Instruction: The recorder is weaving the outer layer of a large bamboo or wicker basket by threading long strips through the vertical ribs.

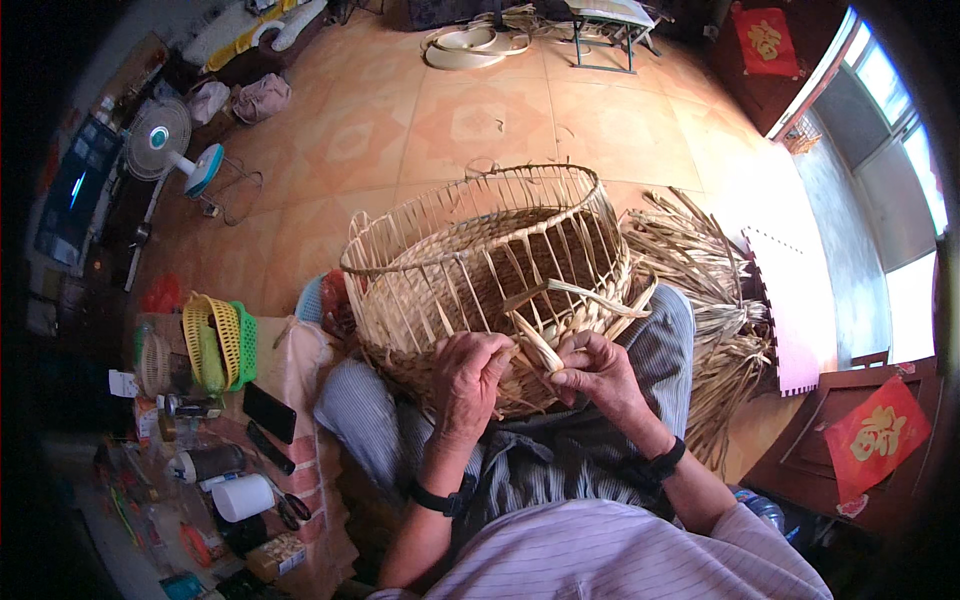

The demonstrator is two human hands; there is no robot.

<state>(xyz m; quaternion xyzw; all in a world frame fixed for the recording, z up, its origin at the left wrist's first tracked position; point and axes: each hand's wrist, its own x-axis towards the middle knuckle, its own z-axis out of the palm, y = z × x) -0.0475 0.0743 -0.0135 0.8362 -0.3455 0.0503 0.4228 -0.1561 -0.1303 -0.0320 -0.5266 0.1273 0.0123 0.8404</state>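
A large basket (440, 290) rests tilted on my lap, its lower wall tightly woven from straw-coloured strands. Above the weave, spaced upright strips run to a thin rim hoop (470, 258). At the near side of the wall, my right hand (597, 375) pinches a pale folded strip of dried leaf (537, 345) between thumb and fingers. My left hand (472, 375) is closed against the weave just to the left, its fingertips pressed together; whatever they hold is too small to make out. Loose strip ends stick out to the right of the strip, over the basket wall.
A heap of dried leaf strips (715, 290) lies on the floor at my right, beside a pink foam mat (785, 310). On the left, a low table carries a yellow basket (205, 325), a phone (270, 412), a white cup (243, 497) and scissors (293, 510). A fan (160, 140) stands beyond.
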